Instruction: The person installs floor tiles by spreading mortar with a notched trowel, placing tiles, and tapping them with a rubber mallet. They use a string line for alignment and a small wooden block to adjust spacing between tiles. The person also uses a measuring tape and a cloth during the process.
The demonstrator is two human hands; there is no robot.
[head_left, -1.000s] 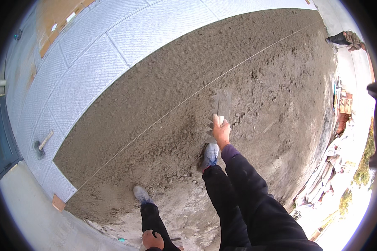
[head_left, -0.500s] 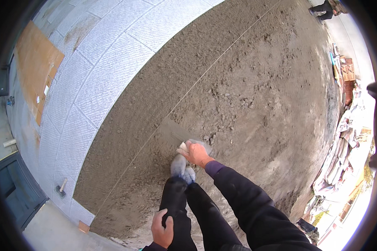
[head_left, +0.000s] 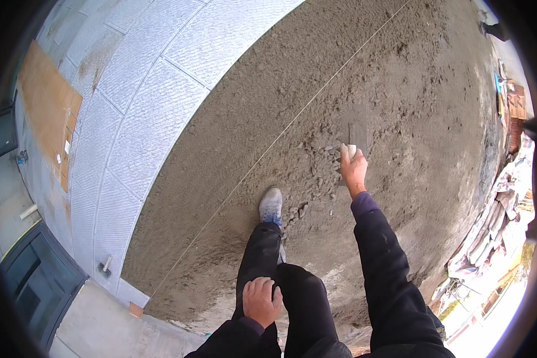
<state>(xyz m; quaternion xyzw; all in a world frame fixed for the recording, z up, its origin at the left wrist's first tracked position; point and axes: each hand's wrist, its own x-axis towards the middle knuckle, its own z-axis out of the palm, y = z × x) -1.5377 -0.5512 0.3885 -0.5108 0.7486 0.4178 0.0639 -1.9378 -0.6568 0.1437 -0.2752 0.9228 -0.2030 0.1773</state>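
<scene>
My right hand grips the pale handle of a plastering trowel. The trowel's flat grey rectangular blade lies against the damp grey-brown mortar bed, beside small loose clods. Part of the blade is hidden under my hand. My left hand rests on my bent knee, fingers laid over the dark trouser leg, holding nothing. A taut pale string runs diagonally over the bed, left of the trowel.
Light grey textured paving slabs border the bed on the left. On them lie a brown board and a mallet. My grey shoe stands on the bed. Crumpled sheeting and bricks line the right edge.
My right hand and the trowel have moved from by my shoes to farther away and right, onto the clods. My legs have shifted, and my left hand stays on my leg.
</scene>
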